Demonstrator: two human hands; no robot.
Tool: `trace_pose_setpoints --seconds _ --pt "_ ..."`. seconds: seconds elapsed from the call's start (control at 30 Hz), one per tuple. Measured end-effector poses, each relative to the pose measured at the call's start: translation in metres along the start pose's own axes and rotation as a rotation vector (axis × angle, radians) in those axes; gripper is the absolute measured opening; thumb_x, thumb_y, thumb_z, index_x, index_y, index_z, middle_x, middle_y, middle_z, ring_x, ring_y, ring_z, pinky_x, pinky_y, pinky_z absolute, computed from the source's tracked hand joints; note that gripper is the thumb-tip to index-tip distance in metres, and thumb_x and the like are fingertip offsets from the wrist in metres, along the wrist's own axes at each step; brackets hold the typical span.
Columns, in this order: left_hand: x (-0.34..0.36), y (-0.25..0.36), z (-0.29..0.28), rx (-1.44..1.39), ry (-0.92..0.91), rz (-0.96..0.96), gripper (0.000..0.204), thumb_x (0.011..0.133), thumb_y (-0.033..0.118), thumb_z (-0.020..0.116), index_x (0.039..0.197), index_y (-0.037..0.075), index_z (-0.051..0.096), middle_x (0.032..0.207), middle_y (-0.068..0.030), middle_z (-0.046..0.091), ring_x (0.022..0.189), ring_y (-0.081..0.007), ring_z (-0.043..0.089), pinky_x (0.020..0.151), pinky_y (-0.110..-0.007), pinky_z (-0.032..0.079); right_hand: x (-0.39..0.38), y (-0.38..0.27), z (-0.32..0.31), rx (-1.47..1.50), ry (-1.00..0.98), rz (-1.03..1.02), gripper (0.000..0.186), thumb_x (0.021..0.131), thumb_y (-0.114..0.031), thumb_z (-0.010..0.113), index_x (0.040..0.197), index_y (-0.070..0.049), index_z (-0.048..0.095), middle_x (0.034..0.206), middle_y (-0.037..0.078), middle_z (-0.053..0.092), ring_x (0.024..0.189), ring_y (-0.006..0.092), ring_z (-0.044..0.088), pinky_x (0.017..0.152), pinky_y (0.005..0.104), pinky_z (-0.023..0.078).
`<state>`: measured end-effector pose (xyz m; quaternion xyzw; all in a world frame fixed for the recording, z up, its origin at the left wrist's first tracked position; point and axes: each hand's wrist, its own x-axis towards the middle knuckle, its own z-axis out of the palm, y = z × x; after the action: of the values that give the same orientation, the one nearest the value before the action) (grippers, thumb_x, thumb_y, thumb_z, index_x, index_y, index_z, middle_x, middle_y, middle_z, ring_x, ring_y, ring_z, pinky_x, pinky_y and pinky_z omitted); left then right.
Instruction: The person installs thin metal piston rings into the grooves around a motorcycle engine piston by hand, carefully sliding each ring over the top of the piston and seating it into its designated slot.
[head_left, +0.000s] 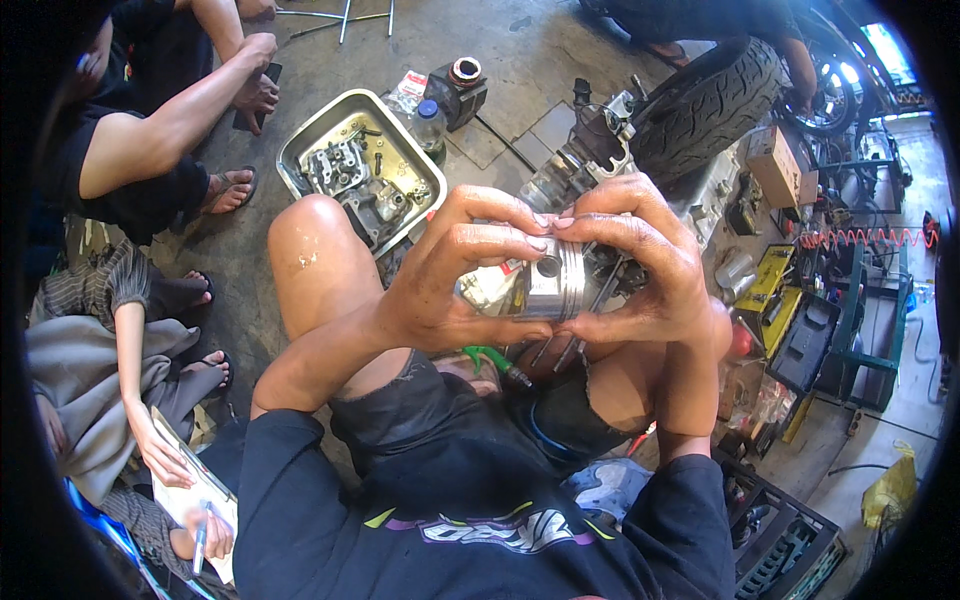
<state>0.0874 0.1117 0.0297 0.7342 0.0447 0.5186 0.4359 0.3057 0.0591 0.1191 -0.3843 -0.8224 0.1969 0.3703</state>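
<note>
Between my two hands, held up above my lap, is a silvery engine piston [545, 288] with ring grooves around its right end and a round pin hole in its side. My left hand [432, 280] curls around it, fingertips on its upper edge and thumb along the lower edge. From the other side my right hand [662, 268] grips the ringed end in the same way, thumb below. The fingertips of both hands nearly meet at the top. Dark grease smears the skin. Whether a separate ring is being pressed at the grooves, I cannot tell.
A metal tray [293, 150] with engine parts lies ahead on the left, beside a capped bottle [428, 125]. An engine [590, 150] and a tyre [712, 100] are ahead on the right. A yellow toolbox [772, 285] stands at right. A person on the left writes on paper [222, 515].
</note>
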Motion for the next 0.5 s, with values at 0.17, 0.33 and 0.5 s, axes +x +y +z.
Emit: trace_pose_setpoints --seconds 0.17,0.33,0.5 --pt "-0.0018 -0.0028 0.0021 -0.038 -0.006 0.001 0.07 0.071 0.026 0.092 0.126 0.006 0.055 0.121 -0.017 0.057 0.113 -0.0321 0.057 0.095 -0.042 0.05 0.0001 -0.0025 -0.0009 -0.061 0.014 -0.009 0.06 0.06 -0.021 0.09 0.114 -0.006 0.07 0.104 0.01 0.066 0.096 0.0309 0.063 0.085 0.0409 0.051" --pt "-0.0009 -0.0023 0.0002 -0.009 -0.013 0.021 0.069 0.072 0.025 0.091 0.126 0.004 0.054 0.123 -0.0178 0.057 0.114 -0.0328 0.057 0.096 -0.044 0.049 -0.0015 -0.0048 0.0028 -0.087 0.047 0.005 0.058 0.059 -0.019 0.09 0.113 -0.007 0.069 0.104 0.01 0.067 0.097 0.0309 0.064 0.085 0.0412 0.051" --pt "-0.001 -0.0017 -0.0008 -0.039 -0.029 -0.007 0.068 0.073 0.024 0.09 0.127 0.004 0.054 0.125 -0.0183 0.056 0.116 -0.0334 0.056 0.096 -0.044 0.049 -0.0019 -0.0052 0.0081 -0.087 0.082 0.017 0.058 0.058 -0.019 0.089 0.111 -0.008 0.069 0.105 0.01 0.068 0.097 0.0308 0.064 0.086 0.0415 0.051"
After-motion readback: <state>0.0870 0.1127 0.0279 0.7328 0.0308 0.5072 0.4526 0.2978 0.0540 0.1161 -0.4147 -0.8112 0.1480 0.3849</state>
